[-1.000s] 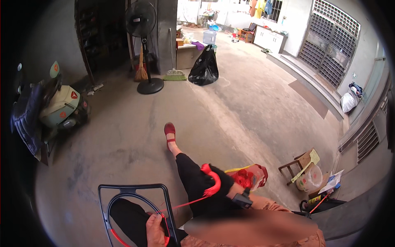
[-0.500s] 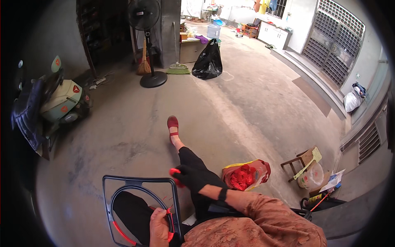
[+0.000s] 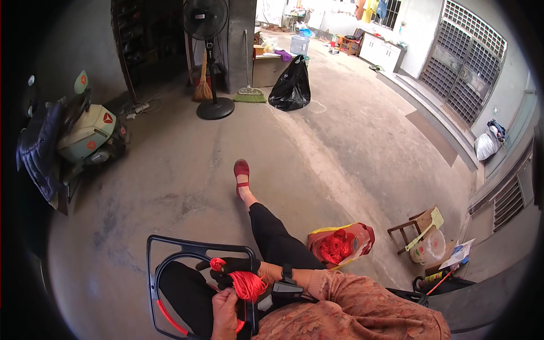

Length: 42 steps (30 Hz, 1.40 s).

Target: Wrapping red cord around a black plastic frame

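Floor: surface and load

Floor [image 3: 317,209] grey, dark stains left of centre, pale streak running from upper centre toward lower right. Standing on it: scooter [image 3: 88,133], left; fan [image 3: 215,109], green broom [image 3: 250,95] and black bag [image 3: 290,86], upper centre; red shoe [image 3: 242,171], centre; red bag [image 3: 364,237] and stool [image 3: 423,220], lower right.

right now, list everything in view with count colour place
frame: 1, black, lower left
cord bundle: 1, red, in right hand
open bag: 1, red, lower right
scooter: 1, green, left
fan: 1, black, upper left
brooms: 2, tan, green, by fan
plastic bag: 1, black, by brooms
cabinet: 1, white, back
grid door: 1, grey, upper right
sack: 1, white, far right
stool: 1, brown, right
swatter: 1, yellow, by stool
bucket: 1, white, by stool
remaining clutter: too jumbled to count
shoe: 1, red, centre
left hand: 1, bare, at frame
right hand: 1, black-gloved, holding bundle
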Each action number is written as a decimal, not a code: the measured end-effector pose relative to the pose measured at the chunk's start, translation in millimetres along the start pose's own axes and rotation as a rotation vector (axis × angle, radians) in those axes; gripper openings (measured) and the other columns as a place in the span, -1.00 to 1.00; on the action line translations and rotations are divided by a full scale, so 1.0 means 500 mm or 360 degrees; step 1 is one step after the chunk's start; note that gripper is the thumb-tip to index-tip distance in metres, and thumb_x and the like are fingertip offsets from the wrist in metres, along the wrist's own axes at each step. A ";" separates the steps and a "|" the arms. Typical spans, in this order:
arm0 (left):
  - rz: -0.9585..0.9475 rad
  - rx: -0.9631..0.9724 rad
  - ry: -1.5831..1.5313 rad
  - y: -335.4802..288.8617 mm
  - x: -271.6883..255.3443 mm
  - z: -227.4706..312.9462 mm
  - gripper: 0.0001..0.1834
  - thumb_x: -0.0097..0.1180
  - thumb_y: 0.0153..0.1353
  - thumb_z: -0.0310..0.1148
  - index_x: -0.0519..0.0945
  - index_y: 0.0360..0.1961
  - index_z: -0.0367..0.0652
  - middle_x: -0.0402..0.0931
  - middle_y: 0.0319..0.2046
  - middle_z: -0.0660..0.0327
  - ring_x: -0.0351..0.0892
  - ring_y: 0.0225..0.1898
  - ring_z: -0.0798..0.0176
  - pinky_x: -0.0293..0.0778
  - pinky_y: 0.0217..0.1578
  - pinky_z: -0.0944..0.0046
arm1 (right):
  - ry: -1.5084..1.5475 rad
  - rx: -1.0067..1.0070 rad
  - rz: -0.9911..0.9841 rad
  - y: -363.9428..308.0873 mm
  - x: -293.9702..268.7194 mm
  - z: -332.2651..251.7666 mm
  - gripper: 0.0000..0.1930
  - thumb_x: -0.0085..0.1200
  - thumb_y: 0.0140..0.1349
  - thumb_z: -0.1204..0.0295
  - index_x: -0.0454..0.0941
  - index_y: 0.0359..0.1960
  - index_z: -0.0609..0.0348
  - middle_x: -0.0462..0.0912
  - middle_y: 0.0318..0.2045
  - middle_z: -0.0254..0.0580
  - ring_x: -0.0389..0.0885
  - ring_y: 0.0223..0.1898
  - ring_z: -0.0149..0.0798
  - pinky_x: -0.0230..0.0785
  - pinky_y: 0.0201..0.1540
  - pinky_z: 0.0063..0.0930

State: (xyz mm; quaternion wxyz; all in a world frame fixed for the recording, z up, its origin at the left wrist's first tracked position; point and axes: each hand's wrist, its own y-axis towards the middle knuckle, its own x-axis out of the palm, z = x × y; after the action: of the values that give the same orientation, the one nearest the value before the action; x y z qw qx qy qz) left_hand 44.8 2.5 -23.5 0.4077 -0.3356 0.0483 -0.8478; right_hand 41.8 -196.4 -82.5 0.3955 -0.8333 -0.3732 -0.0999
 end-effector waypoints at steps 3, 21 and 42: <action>0.0049 0.0082 0.0040 -0.004 -0.004 0.006 -0.89 0.07 0.21 -0.48 0.59 -0.37 -0.30 0.61 -0.38 0.20 0.58 -0.35 0.36 0.46 -0.22 0.38 | 0.0147 0.0214 0.0100 0.021 -0.003 -0.007 -0.83 0.02 0.28 0.33 0.55 -0.22 0.12 0.59 -0.40 -0.30 0.52 -0.47 -0.38 0.41 -0.37 -0.50; 0.0223 0.0087 -0.0205 -0.027 0.026 0.036 -0.89 0.10 0.20 -0.46 0.50 -0.48 -0.16 0.53 -0.53 0.27 0.52 -0.47 0.40 0.49 -0.37 0.41 | 0.0005 0.0109 -0.0126 -0.185 -0.221 -0.200 -0.72 0.06 0.25 0.14 0.53 -0.18 0.05 0.60 -0.35 -0.32 0.55 -0.39 -0.40 0.42 -0.28 -0.50; 0.0210 0.0008 -0.0415 -0.007 0.007 -0.020 -0.88 0.14 0.17 -0.48 0.57 -0.29 -0.31 0.58 -0.36 0.18 0.55 -0.29 0.33 0.44 -0.13 0.35 | -0.0966 -0.0363 -0.1407 0.034 -0.023 0.122 -0.76 -0.13 0.33 0.35 0.42 -0.03 0.11 0.51 -0.26 -0.34 0.44 -0.28 -0.42 0.30 -0.20 -0.47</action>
State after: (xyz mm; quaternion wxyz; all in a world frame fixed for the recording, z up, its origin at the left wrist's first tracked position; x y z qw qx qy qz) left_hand 34.9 0.4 -27.9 0.4661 -0.4381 0.0147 -0.7685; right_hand 37.8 -164.7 -138.5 0.0976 -0.6262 -0.7719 -0.0515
